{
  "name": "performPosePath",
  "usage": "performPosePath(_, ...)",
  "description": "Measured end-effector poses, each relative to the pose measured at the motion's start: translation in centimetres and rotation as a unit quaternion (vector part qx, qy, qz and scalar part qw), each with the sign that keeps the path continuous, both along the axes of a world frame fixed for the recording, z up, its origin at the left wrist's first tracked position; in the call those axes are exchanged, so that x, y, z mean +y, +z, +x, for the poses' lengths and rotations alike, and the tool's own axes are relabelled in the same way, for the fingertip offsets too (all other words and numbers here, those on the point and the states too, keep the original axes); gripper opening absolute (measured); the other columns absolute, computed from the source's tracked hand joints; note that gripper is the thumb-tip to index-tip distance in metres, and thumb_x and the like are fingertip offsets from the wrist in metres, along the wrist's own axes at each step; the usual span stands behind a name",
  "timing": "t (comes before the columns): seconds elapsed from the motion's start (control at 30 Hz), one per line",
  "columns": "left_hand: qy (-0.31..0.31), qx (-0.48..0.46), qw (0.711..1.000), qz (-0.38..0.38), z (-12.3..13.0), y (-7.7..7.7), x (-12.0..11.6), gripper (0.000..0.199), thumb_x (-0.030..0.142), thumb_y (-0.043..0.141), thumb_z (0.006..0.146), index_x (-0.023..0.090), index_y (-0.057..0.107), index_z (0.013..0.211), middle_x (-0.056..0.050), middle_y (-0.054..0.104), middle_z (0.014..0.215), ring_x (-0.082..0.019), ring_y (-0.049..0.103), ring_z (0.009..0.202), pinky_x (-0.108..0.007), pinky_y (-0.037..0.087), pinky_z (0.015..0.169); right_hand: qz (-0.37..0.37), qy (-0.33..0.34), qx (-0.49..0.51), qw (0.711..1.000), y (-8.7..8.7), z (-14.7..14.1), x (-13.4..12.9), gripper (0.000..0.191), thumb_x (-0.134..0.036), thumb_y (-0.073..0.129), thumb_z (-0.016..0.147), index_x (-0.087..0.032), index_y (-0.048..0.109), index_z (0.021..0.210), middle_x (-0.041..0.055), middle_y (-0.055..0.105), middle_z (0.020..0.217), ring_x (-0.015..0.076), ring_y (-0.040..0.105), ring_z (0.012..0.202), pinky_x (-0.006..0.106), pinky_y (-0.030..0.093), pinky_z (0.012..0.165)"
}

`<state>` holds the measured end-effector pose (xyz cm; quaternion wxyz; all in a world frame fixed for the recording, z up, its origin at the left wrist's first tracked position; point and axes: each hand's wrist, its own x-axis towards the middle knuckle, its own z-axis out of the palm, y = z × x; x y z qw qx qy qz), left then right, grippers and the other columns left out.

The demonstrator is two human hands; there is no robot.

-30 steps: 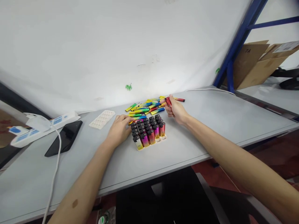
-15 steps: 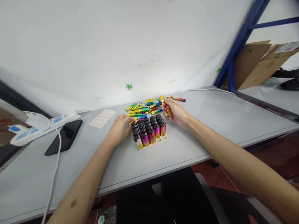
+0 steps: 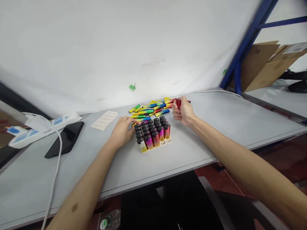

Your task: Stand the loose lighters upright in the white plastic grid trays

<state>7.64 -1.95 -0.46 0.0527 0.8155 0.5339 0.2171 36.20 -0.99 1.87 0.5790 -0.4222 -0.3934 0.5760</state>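
Observation:
Several lighters (image 3: 155, 139) with black tops and shiny coloured bodies stand upright in rows in a white tray (image 3: 157, 146). My left hand (image 3: 122, 131) rests at the tray's back left corner, fingers extended and touching or nearly touching the end lighters; its thumb is mostly hidden. Away from the tray, to the right, my right hand (image 3: 183, 111) is closed around a red lighter (image 3: 178, 103), whose lower part the fingers cover. Behind the tray lies a loose pile of metallic yellow, green, blue and red lighters (image 3: 148, 110).
An unfilled white tray (image 3: 105, 120) lies flat on the grey table (image 3: 240, 118), left of my left hand. Farther left are a black phone (image 3: 64, 140), a power strip (image 3: 59, 122) and a white cable (image 3: 57, 172). Cardboard boxes (image 3: 261, 65) stand beyond a blue frame (image 3: 242, 48).
My right hand has moved slightly right, away from the tray, and turned, so the lighter's red end now shows. My left hand stays at the tray's corner.

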Motion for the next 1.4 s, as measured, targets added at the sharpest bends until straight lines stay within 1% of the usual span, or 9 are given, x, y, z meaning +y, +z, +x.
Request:
performPosePath(0.13, 0.004, -0.001, 1.0, -0.005, 0.1, 0.1, -0.1, 0.031, 0.023, 0.055, 0.085, 0.022, 0.072, 0.11, -0.01, 0.066, 0.113, -0.031, 0.054, 0.113, -0.047, 0.047, 0.101, 0.006, -0.008, -0.001, 1.0, 0.1, -0.1, -0.1, 0.044, -0.042, 0.033, 0.1, -0.023, 0.034, 0.061, -0.0083, 0.021, 0.045, 0.0075, 0.01, 0.039, 0.021, 0.008, 0.038)
performPosePath(0.33, 0.001, 0.004, 1.0, -0.008, 0.1, 0.2, -0.2, 0.031, 0.024, 0.054, 0.085, 0.022, 0.072, 0.111, -0.01, 0.066, 0.113, -0.031, 0.054, 0.112, -0.047, 0.047, 0.1, -0.008, -0.011, -0.006, 1.0, -0.1, -0.3, -0.2, 0.051, -0.053, 0.037, 0.1, -0.023, 0.035, 0.059, -0.0088, 0.02, 0.045, 0.0064, 0.01, 0.038, 0.022, 0.008, 0.038)
performPosePath(0.67, -0.007, -0.001, 1.0, 0.005, -0.1, -0.2, 0.0, 0.028, 0.027, 0.056, 0.084, 0.023, 0.072, 0.108, -0.01, 0.067, 0.11, -0.03, 0.054, 0.109, -0.045, 0.048, 0.097, 0.004, 0.001, -0.032, 0.999, -0.2, -0.4, -0.2, 0.041, -0.042, 0.034, 0.099, -0.024, 0.033, 0.062, -0.008, 0.021, 0.044, 0.0076, 0.009, 0.039, 0.021, 0.008, 0.038)
performPosePath(0.9, -0.004, 0.011, 1.0, 0.003, -0.1, -0.2, 0.0, 0.028, 0.028, 0.058, 0.083, 0.022, 0.071, 0.106, -0.01, 0.067, 0.108, -0.031, 0.054, 0.109, -0.046, 0.048, 0.095, -0.024, 0.006, -0.055, 0.998, -0.1, -0.8, -0.5, 0.053, -0.06, 0.034, 0.1, -0.023, 0.036, 0.062, -0.0081, 0.023, 0.044, 0.007, 0.012, 0.038, 0.023, 0.009, 0.039)
performPosePath(1.0, -0.009, 0.023, 1.0, 0.003, -0.1, 0.0, -0.1, 0.028, 0.027, 0.057, 0.082, 0.022, 0.07, 0.107, -0.01, 0.067, 0.106, -0.031, 0.053, 0.109, -0.046, 0.048, 0.095, 0.007, 0.01, -0.076, 0.997, -0.5, -1.0, -0.4, 0.054, -0.067, 0.035, 0.098, -0.022, 0.048, 0.071, -0.0069, 0.032, 0.051, 0.0072, 0.019, 0.039, 0.023, 0.015, 0.038)
performPosePath(1.1, -0.016, 0.041, 0.999, 0.003, -0.2, 0.2, -0.3, 0.029, 0.025, 0.056, 0.081, 0.022, 0.07, 0.106, -0.01, 0.067, 0.102, -0.031, 0.053, 0.107, -0.045, 0.048, 0.093, 0.069, -0.011, -0.151, 0.986, -1.0, -0.9, -0.5, 0.04, -0.058, 0.044, 0.099, -0.022, 0.058, 0.088, -0.0027, 0.05, 0.069, 0.0082, 0.041, 0.045, 0.023, 0.031, 0.041)
performPosePath(1.2, -0.023, 0.058, 0.998, -0.002, -0.2, 0.3, -0.4, 0.03, 0.027, 0.055, 0.082, 0.022, 0.07, 0.108, -0.011, 0.066, 0.102, -0.032, 0.053, 0.106, -0.045, 0.048, 0.09, 0.112, -0.019, -0.247, 0.962, -1.1, -0.3, -1.5, 0.026, -0.047, 0.058, 0.096, -0.021, 0.059, 0.094, 0.001, 0.06, 0.087, 0.0116, 0.06, 0.064, 0.025, 0.048, 0.055)
performPosePath(1.3, -0.029, 0.071, 0.997, -0.005, -0.1, 0.3, -0.4, 0.032, 0.029, 0.056, 0.082, 0.022, 0.07, 0.109, -0.012, 0.066, 0.102, -0.033, 0.053, 0.106, -0.046, 0.048, 0.087, 0.168, -0.031, -0.309, 0.936, -0.1, 1.1, -3.7, 0.024, -0.041, 0.071, 0.088, -0.02, 0.06, 0.085, 0.0038, 0.067, 0.089, 0.016, 0.063, 0.08, 0.029, 0.053, 0.07)
performPosePath(1.4, -0.035, 0.092, 0.995, 0.005, 0.1, 0.3, -0.4, 0.028, 0.028, 0.055, 0.083, 0.024, 0.072, 0.105, -0.012, 0.066, 0.101, -0.033, 0.054, 0.102, -0.046, 0.048, 0.085, 0.187, -0.045, -0.291, 0.937, 1.6, 2.3, -6.3, 0.028, -0.043, 0.08, 0.079, -0.022, 0.063, 0.081, 0.004, 0.07, 0.083, 0.0167, 0.061, 0.072, 0.031, 0.051, 0.063)
